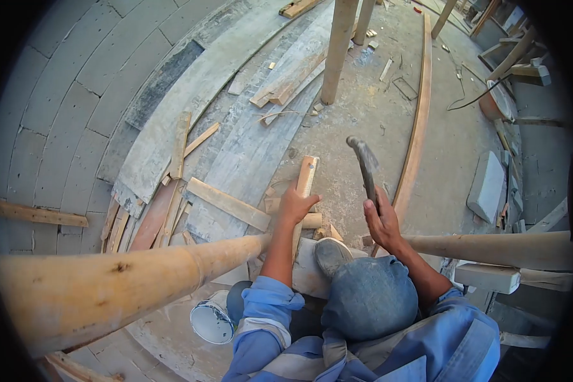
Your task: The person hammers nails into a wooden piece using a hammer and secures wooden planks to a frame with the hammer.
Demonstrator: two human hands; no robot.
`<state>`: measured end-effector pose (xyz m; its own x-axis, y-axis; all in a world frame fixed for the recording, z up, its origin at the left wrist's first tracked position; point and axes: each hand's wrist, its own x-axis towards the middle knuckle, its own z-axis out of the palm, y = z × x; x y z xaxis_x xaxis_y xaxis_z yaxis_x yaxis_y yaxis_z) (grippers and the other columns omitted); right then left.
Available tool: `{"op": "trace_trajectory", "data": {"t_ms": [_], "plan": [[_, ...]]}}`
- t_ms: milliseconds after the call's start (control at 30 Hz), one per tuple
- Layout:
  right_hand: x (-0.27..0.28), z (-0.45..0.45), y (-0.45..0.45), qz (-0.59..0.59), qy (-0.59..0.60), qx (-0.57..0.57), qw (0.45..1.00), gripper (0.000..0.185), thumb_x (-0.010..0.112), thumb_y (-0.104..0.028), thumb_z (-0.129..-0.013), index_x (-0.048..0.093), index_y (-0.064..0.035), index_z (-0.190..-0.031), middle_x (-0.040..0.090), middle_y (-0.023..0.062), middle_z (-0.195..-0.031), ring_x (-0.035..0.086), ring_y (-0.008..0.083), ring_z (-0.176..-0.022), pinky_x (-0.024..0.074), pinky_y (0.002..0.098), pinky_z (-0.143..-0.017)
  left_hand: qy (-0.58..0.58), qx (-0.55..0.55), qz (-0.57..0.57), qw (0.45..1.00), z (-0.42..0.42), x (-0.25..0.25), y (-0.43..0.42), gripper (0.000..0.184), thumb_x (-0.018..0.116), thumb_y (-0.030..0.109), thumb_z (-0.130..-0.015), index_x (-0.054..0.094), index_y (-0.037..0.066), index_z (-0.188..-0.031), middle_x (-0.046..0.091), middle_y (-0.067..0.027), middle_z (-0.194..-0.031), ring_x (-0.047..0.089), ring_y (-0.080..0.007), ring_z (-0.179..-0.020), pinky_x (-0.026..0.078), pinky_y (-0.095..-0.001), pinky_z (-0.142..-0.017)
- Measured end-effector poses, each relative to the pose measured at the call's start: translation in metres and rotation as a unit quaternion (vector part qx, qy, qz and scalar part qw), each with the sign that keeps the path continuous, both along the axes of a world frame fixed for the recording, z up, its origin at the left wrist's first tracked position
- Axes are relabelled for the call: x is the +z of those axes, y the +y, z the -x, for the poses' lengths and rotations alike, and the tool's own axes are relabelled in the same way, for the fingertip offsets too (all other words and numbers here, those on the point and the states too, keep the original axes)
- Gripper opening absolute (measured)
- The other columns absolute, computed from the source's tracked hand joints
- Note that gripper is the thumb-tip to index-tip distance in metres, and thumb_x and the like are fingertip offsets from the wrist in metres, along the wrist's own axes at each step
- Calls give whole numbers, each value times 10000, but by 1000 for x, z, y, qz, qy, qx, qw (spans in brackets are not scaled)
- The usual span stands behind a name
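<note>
My left hand [293, 207] is closed around a narrow wooden strip [307, 173], which points away from me. A small dark spot, perhaps a nail head, shows near its far end. My right hand [383, 221] grips a hammer [366, 167] by the handle, its metal head raised to the right of the strip and apart from it. Below the strip lie short wood blocks [312, 221], close to my shoe [332, 254]. My bent knee [370, 299] covers part of the ground in front of me.
A thick round pole [102, 296] crosses at the left, another [490, 249] at the right. Upright poles [337, 57] stand ahead. Loose boards [226, 204] lie left, a long plank [419, 121] right. A white bucket [211, 321] sits by my left arm, before a block wall [63, 102].
</note>
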<state>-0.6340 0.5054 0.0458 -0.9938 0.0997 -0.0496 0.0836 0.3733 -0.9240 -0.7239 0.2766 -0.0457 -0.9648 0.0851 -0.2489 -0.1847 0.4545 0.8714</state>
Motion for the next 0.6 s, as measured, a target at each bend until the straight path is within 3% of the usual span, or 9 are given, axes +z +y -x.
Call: {"op": "trace_trajectory", "data": {"t_ms": [67, 167, 333, 467, 600], "plan": [[9, -7, 5, -116, 101, 46, 987, 403, 537, -286, -1012, 500, -41, -1329, 602, 136, -806, 611, 263, -672, 498, 375, -639, -26, 4, 11, 1000, 0, -6, -2, 662, 794, 323, -662, 609, -25, -1194, 680, -277, -1056, 664, -412, -985, 519, -453, -844], [24, -8, 1, -157, 85, 100, 979, 398, 544, -318, -1010, 529, -40, -1294, 636, 191, -887, 649, 349, -755, 506, 415, -688, -29, 8, 37, 999, -2, -8, -1, 551, 754, 316, -667, 659, -40, -1077, 685, -293, -1003, 672, -422, -949, 527, -461, -814], [55, -12, -15, -149, 148, 131, 969, 391, 536, -334, -1010, 549, -46, -1274, 652, 201, -879, 647, 380, -717, 506, 424, -671, -34, 17, 69, 997, 3, -15, -2, 529, 704, 358, -652, 685, -81, -947, 680, -321, -958, 676, -437, -923, 534, -470, -793], [52, -15, -17, -147, 170, 133, 965, 399, 511, -362, -1018, 548, -39, -1249, 648, 207, -842, 642, 399, -691, 499, 451, -659, -55, 3, 82, 995, 4, -15, 0, 560, 703, 361, -644, 676, -97, -965, 676, -330, -968, 674, -436, -933, 533, -467, -805], [40, -9, -23, -212, -11, 122, 970, 394, 476, -385, -1030, 540, -36, -1200, 627, 210, -771, 642, 412, -702, 479, 470, -645, -38, 14, 85, 996, 4, -21, 4, 555, 703, 351, -646, 677, -87, -985, 676, -326, -985, 673, -432, -950, 531, -465, -817]]}}
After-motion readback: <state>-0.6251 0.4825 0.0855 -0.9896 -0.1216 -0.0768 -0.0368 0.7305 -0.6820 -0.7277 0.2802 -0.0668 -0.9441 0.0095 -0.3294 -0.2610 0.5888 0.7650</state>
